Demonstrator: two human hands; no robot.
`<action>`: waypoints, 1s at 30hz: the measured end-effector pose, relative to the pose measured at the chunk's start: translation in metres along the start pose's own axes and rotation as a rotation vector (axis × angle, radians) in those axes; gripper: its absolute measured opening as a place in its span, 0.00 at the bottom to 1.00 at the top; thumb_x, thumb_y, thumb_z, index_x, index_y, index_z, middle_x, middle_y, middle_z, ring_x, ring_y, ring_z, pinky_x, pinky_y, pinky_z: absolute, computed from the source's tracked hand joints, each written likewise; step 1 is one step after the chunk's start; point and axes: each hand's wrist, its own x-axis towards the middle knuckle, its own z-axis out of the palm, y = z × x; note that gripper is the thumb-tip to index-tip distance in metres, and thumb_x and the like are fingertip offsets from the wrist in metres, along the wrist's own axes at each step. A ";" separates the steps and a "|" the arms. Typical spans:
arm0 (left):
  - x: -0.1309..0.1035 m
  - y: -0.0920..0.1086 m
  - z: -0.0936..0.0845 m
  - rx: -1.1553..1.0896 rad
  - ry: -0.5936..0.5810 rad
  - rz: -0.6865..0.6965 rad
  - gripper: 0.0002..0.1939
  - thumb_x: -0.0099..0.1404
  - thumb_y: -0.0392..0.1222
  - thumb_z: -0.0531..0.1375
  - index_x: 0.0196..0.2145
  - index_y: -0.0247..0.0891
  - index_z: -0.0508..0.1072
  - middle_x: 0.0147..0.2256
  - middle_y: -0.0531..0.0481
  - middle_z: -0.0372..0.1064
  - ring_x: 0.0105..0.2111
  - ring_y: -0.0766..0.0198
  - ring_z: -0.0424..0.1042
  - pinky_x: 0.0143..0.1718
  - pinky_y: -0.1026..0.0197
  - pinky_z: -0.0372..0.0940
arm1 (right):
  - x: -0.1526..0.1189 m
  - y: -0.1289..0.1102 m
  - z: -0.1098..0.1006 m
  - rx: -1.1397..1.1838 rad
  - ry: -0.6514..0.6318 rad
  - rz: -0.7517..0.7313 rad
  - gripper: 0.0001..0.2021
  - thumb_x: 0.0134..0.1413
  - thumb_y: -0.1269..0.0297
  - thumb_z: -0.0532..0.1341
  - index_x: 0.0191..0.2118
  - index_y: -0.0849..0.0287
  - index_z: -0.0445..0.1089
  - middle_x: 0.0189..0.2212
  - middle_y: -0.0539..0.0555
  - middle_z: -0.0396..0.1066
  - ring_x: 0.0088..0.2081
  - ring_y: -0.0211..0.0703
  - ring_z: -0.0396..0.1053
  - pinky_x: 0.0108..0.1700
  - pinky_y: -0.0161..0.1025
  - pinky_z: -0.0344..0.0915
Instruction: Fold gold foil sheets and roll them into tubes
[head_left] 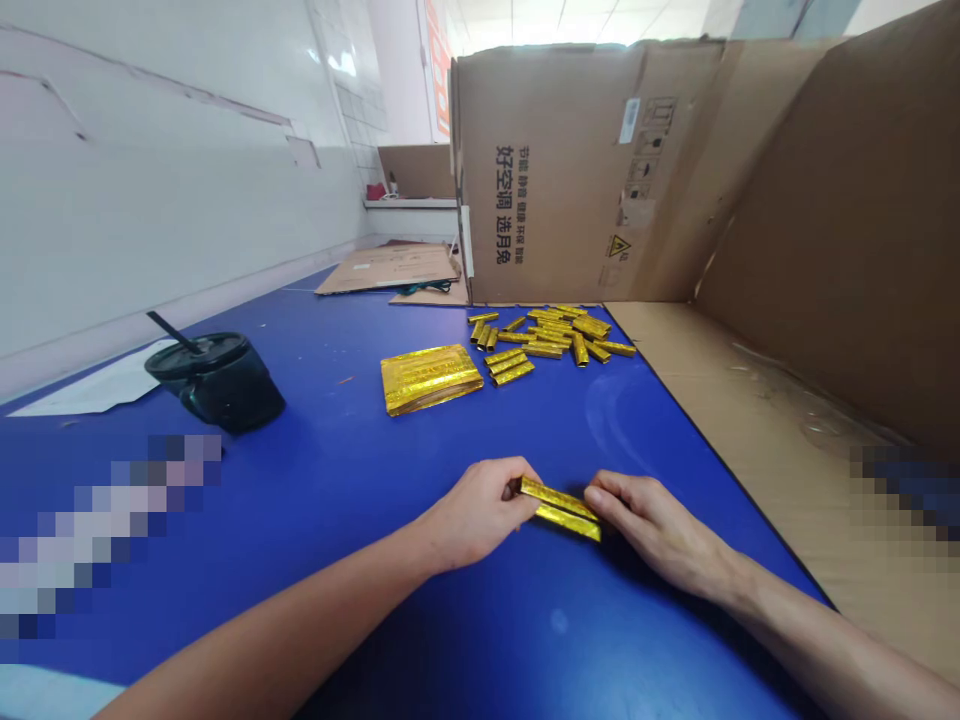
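Note:
Both hands hold a pair of gold foil strips [566,508], folded narrow and lying side by side, just above the blue table or on it. My left hand [484,510] pinches their left end between thumb and fingers. At the right end, my right hand [637,510] has its thumb and curled fingers closed on them. Beyond the hands lies a flat stack of gold foil packets [431,378]. To its right is a loose pile of small folded gold foil pieces [551,332], several of them in little groups.
On the left stands a dark lidded cup [221,385] with a straw, beside a white paper sheet [97,385]. A large cardboard box [570,220] rises behind the blue table [337,470]. Cardboard [720,430] runs along the right edge. Flat cardboard sheets [390,268] lie at the back.

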 end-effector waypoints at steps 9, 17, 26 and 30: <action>0.004 -0.003 0.002 -0.212 -0.019 -0.055 0.09 0.58 0.42 0.51 0.30 0.33 0.65 0.19 0.56 0.59 0.18 0.73 0.59 0.18 0.71 0.54 | -0.001 0.002 0.004 0.112 0.061 0.011 0.12 0.56 0.57 0.49 0.30 0.58 0.64 0.22 0.47 0.60 0.24 0.35 0.56 0.26 0.32 0.54; 0.002 -0.001 0.007 -0.284 0.006 -0.059 0.09 0.54 0.34 0.52 0.34 0.33 0.68 0.21 0.55 0.61 0.18 0.73 0.61 0.17 0.71 0.56 | 0.000 0.000 0.006 0.340 0.096 0.092 0.13 0.55 0.54 0.49 0.30 0.58 0.61 0.19 0.45 0.55 0.21 0.33 0.53 0.21 0.30 0.52; 0.007 -0.001 0.007 -0.478 0.240 -0.116 0.10 0.54 0.34 0.52 0.34 0.30 0.68 0.19 0.54 0.63 0.15 0.73 0.61 0.13 0.71 0.57 | -0.002 0.003 0.008 0.395 0.311 0.025 0.09 0.49 0.57 0.57 0.30 0.57 0.61 0.22 0.46 0.60 0.22 0.33 0.56 0.23 0.31 0.57; 0.006 0.002 0.009 -0.538 0.252 -0.144 0.12 0.54 0.32 0.52 0.37 0.29 0.69 0.21 0.52 0.66 0.15 0.73 0.63 0.14 0.70 0.59 | -0.002 0.006 0.009 0.395 0.273 0.031 0.09 0.48 0.57 0.58 0.30 0.58 0.63 0.23 0.48 0.62 0.23 0.34 0.58 0.23 0.31 0.57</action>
